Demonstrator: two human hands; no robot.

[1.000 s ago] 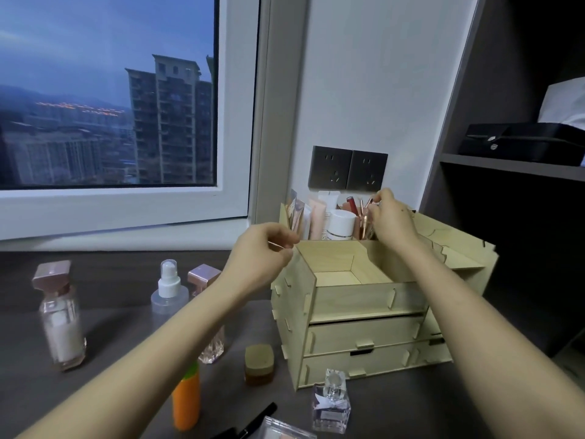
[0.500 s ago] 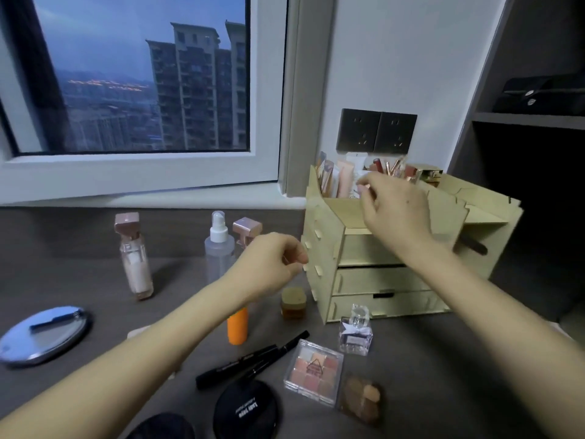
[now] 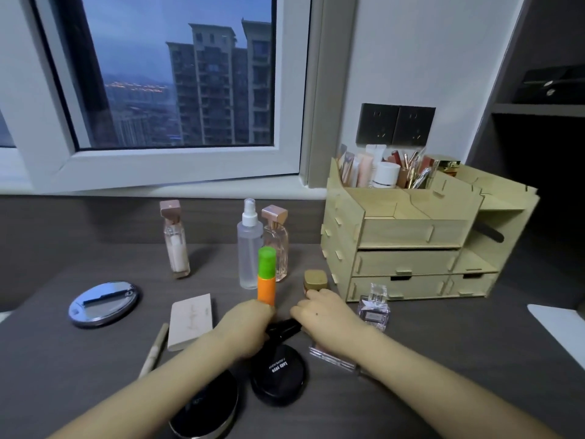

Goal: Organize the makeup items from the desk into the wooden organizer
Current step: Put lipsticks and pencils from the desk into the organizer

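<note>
At desk (image 3: 443,359) centre, my left hand (image 3: 247,327) and right hand (image 3: 323,315) had come down from wooden organizer (image 3: 408,236). Left curled round black tube (image 3: 285,328), lying on desk; right's hold unclear. Next pickup begun.

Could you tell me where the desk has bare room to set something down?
Bare desk lies in front of the wooden organizer, right of the small perfume bottle, and behind the round mirror. It is crowded around the black compact and orange tube.
</note>
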